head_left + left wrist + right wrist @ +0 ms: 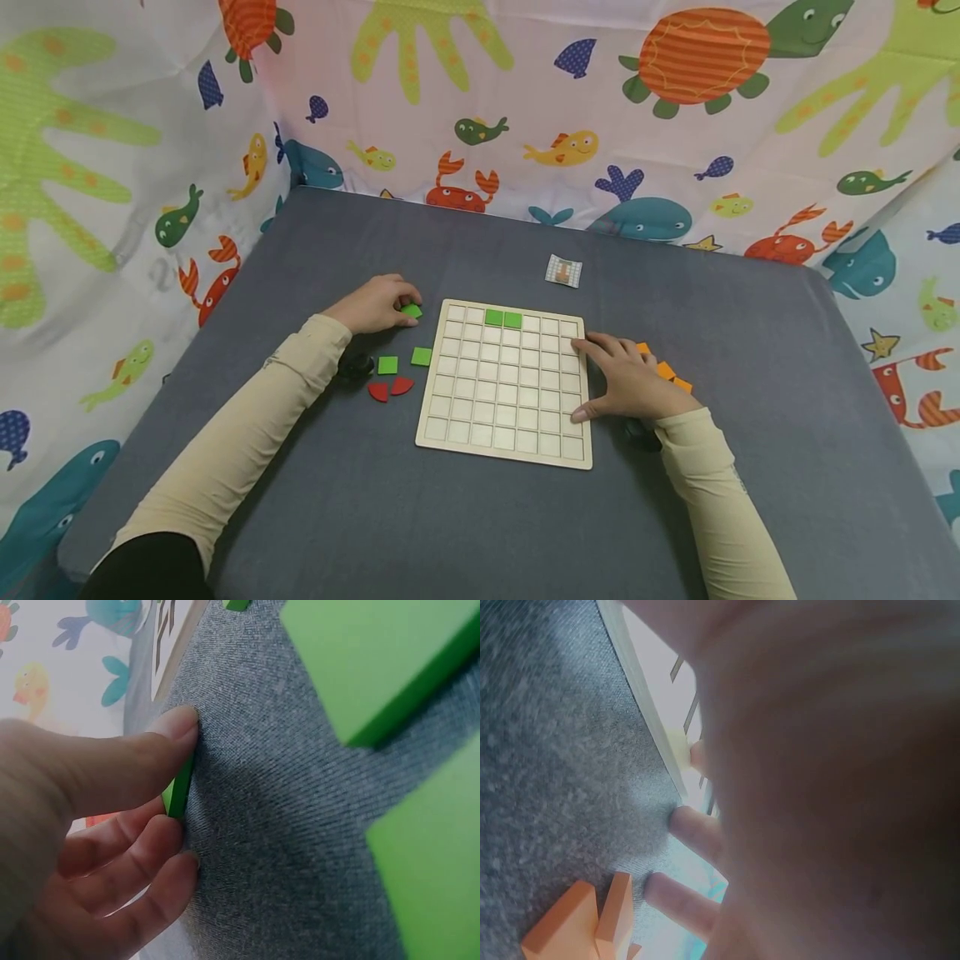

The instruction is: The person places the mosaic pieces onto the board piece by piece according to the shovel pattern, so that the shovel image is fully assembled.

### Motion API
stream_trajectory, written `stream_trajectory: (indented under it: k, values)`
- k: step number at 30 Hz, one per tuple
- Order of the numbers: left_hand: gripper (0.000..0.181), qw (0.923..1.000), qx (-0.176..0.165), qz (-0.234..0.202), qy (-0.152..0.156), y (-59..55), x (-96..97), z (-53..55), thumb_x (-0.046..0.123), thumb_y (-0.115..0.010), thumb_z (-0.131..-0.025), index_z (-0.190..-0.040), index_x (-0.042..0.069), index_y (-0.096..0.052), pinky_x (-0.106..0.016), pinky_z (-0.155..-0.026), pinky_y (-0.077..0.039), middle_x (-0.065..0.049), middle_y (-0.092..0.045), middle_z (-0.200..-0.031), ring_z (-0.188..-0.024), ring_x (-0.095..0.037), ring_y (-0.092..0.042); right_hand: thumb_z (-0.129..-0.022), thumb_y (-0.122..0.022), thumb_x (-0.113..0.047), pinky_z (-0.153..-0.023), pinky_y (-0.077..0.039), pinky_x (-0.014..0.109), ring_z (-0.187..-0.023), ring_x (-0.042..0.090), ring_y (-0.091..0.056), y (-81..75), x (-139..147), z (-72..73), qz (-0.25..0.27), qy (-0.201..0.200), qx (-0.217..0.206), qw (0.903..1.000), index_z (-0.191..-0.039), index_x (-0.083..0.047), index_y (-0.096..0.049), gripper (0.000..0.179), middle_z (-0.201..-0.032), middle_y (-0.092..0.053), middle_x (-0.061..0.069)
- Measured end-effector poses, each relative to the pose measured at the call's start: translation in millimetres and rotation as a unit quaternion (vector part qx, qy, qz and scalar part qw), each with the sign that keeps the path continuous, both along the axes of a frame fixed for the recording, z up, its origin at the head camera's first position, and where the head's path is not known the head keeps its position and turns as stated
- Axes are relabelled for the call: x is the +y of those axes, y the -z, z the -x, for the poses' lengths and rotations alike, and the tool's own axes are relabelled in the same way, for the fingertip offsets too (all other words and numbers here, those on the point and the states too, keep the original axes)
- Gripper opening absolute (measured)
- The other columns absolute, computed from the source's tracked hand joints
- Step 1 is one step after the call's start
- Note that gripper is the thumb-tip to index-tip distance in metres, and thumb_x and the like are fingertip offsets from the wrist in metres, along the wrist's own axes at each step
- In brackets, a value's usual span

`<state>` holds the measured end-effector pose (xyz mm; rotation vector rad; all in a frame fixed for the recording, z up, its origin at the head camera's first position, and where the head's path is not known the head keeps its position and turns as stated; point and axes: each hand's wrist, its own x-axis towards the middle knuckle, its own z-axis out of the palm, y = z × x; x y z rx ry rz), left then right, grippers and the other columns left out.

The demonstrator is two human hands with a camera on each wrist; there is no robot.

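Note:
A pale wooden grid board (pixel 504 385) lies on the grey cloth, with two green square tiles (pixel 503 318) side by side in its far row. Left of the board, my left hand (pixel 381 302) pinches a green tile (pixel 180 784) between thumb and fingers, close to the cloth. Two more green squares (pixel 387 365) and two red quarter-round pieces (pixel 378 392) lie nearer me. My right hand (pixel 628 377) rests at the board's right edge, thumb and forefinger spread on its rim. Several orange pieces (pixel 664 370) lie beyond that hand, partly hidden by it.
A small printed card or packet (pixel 563 271) lies behind the board. Grey cloth (pixel 480 525) covers the table. A curtain printed with sea animals (pixel 540 108) stands around the back and sides.

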<state>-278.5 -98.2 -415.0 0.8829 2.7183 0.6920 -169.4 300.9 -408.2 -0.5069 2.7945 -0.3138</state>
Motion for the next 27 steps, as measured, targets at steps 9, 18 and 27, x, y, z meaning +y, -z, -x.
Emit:
stream_trajectory:
  k: [9, 18, 27]
  values:
    - [0.03, 1.0, -0.009, 0.002, 0.003, 0.0, 0.9, 1.8, 0.018, -0.075, -0.085, -0.111, 0.004, -0.068, -0.037, -0.081, -0.049, -0.01, -0.058, -0.097, -0.089, -0.023, -0.056, -0.057, -0.076, -0.073, -0.087, -0.029, 0.068, -0.134, 0.046, -0.024, -1.1, 0.8, -0.6, 0.001, -0.004, -0.002, 1.0, -0.151, -0.02, -0.029, 0.118, -0.154, -0.022, 0.015]
    - [0.035, 0.9999, -0.008, -0.001, -0.006, -1.6, 6.7, 3.3, 0.017, -0.073, -0.087, -0.118, 0.003, -0.065, -0.037, -0.082, -0.047, -0.011, -0.057, -0.103, -0.091, -0.023, -0.055, -0.059, -0.077, -0.069, -0.085, -0.031, 0.065, -0.134, 0.046, -0.025, -5.5, 0.6, -2.7, 0.007, -0.01, 0.004, 0.9999, -0.151, -0.018, -0.031, 0.115, -0.153, -0.024, 0.015]
    - [0.038, 1.0, 0.008, -0.004, -0.002, -19.8, 32.3, 7.2, 0.014, -0.071, -0.088, -0.123, 0.003, -0.062, -0.037, -0.084, -0.047, -0.01, -0.055, -0.106, -0.094, -0.023, -0.054, -0.059, -0.076, -0.07, -0.087, -0.03, 0.067, -0.133, 0.047, -0.026, -4.7, 0.5, -2.1, 0.004, -0.012, 0.005, 0.9999, -0.151, -0.019, -0.031, 0.115, -0.154, -0.024, 0.016]
